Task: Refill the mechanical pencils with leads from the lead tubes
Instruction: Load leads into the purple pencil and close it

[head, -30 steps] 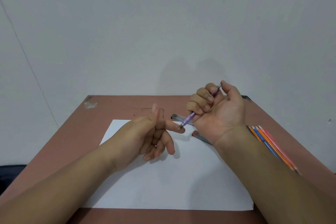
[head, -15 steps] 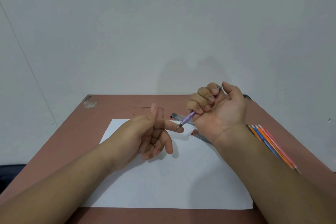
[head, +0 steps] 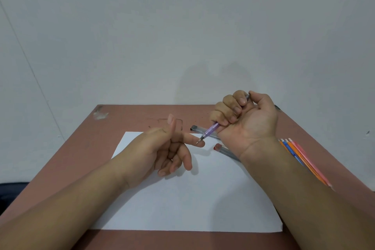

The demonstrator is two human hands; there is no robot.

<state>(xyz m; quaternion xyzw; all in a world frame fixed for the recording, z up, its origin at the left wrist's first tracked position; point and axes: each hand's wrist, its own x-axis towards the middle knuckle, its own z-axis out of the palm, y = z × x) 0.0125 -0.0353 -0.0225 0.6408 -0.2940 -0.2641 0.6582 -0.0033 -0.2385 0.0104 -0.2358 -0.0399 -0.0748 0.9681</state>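
Note:
My right hand [head: 245,119] grips a purple mechanical pencil [head: 211,130] in a fist, thumb on its top end, tip pointing down-left. The pencil's tip touches the outstretched index finger of my left hand [head: 168,148], whose thumb points up and other fingers hang loosely curled, holding nothing. Two clear lead tubes lie on the table behind my hands: one with a dark cap [head: 197,129], one with a red cap [head: 222,148], both partly hidden by my right wrist. Several coloured mechanical pencils [head: 300,156] lie in a bundle right of my right forearm.
A white sheet of paper [head: 182,199] covers the middle of the reddish-brown table [head: 121,119]. A pale wall rises right behind the table's far edge. A dark object [head: 10,191] sits beyond the table's left edge.
My right hand has risen slightly with the pencil, and my thumb now sits on its top end. The tip stays against my left index finger.

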